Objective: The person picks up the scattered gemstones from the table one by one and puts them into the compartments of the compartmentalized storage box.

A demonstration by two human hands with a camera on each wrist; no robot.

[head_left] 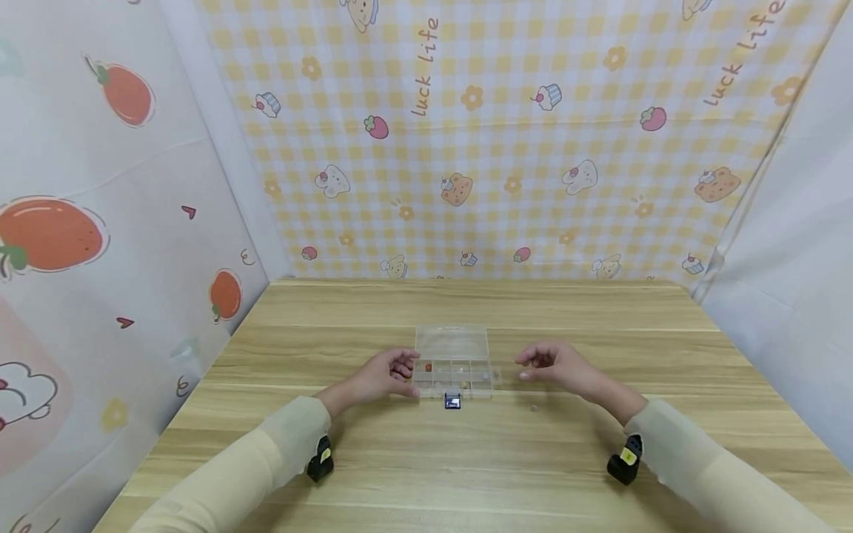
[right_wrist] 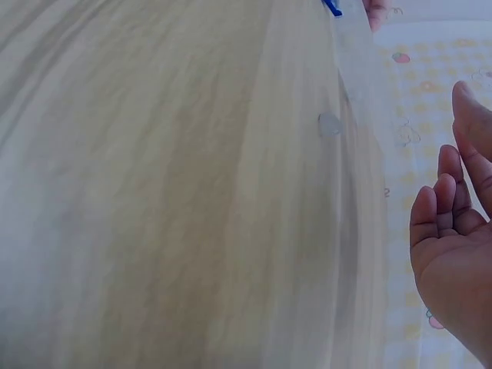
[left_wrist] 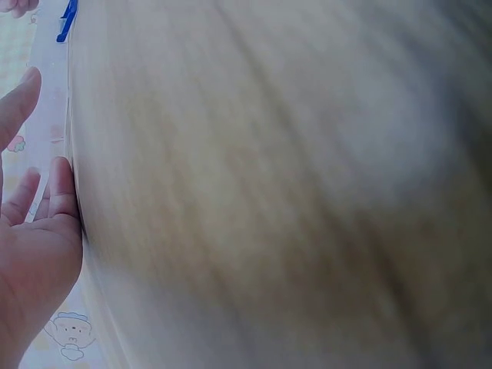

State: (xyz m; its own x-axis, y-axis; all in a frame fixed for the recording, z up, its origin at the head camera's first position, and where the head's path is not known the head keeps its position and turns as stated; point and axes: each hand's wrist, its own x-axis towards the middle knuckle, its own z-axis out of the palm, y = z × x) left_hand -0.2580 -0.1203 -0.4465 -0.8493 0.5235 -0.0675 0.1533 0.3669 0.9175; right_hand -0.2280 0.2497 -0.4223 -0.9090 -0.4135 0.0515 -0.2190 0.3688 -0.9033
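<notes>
A clear plastic compartment box (head_left: 442,377) lies with its see-through lid (head_left: 452,342) raised toward the back. Inside are a small red-orange piece (head_left: 429,367) in a back-left cell and a yellowish one (head_left: 464,385) nearer the front. A blue latch (head_left: 452,400) hangs at the box's front edge. My left hand (head_left: 386,371) is at the box's left side, fingertips and thumb spread along that edge. To the right of the box, my right hand (head_left: 552,364) hovers with loosely bent fingers and nothing visible between them.
On the wooden table (head_left: 426,466), a small clear round piece (head_left: 534,408) lies in front of my right hand. More clear bits (head_left: 497,376) sit by the box's right side. A patterned curtain (head_left: 466,148) hangs behind the table's back edge.
</notes>
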